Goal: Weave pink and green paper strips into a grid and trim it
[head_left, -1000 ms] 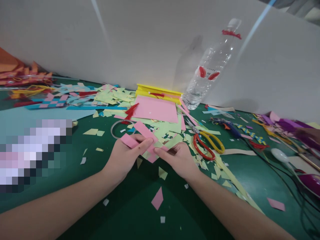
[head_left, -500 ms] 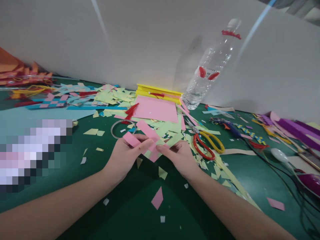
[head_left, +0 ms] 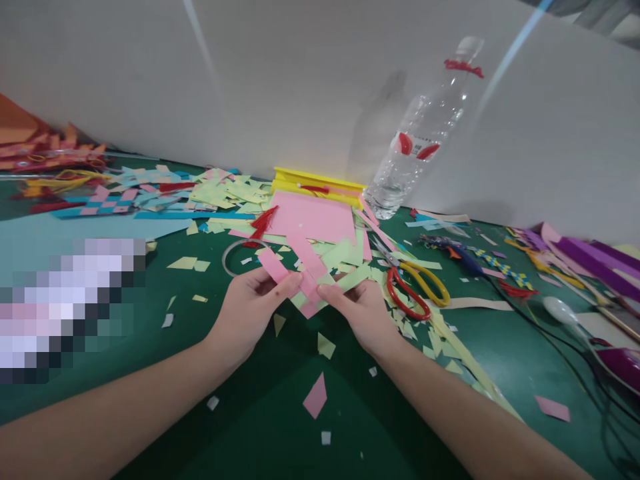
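Note:
Between my two hands, above the green table, is a small weave of crossed pink and pale green paper strips (head_left: 311, 273). My left hand (head_left: 255, 303) pinches its left side with the thumb on top, near a pink strip end. My right hand (head_left: 363, 310) grips the right side, thumb pressed on the crossing, where pale green ends stick out. The fingers under the paper are mostly hidden. Just beyond lie a pink sheet (head_left: 315, 217), a red tassel (head_left: 261, 227) and a clear ring (head_left: 231, 259), perhaps a tape roll. Scissors (head_left: 413, 283) with red and yellow handles rest right of my right hand.
A clear plastic bottle (head_left: 420, 133) leans at the grey wall behind a yellow folded strip (head_left: 320, 187). Paper scraps (head_left: 230, 193) are strewn over the table. At the right lie a glue gun (head_left: 617, 365) and cables. A blurred-out device (head_left: 65, 300) is at the left.
The paper weave has turned slightly in my fingers: its long pink strip now stands more upright, and the left pink end has shifted right and up. Both hands keep their hold.

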Demonstrator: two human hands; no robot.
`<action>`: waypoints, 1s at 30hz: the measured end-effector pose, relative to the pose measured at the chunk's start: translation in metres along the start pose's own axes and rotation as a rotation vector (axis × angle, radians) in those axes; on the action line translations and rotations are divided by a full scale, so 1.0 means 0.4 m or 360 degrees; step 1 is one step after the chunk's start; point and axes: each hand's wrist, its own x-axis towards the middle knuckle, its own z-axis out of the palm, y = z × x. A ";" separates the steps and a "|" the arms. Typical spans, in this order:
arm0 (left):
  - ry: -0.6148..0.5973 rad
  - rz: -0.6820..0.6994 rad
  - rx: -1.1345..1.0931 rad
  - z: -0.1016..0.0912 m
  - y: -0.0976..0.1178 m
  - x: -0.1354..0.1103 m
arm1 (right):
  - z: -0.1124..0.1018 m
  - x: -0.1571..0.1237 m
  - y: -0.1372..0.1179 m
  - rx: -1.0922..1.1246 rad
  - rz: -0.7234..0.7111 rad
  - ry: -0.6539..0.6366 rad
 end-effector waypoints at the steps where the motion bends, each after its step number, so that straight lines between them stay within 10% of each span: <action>1: 0.0010 -0.0002 -0.0005 0.000 0.001 0.000 | 0.000 -0.001 -0.004 -0.0038 0.0008 -0.0006; 30: 0.0022 -0.0011 0.0100 0.004 0.010 0.001 | 0.001 0.000 -0.005 0.0006 0.0010 -0.0009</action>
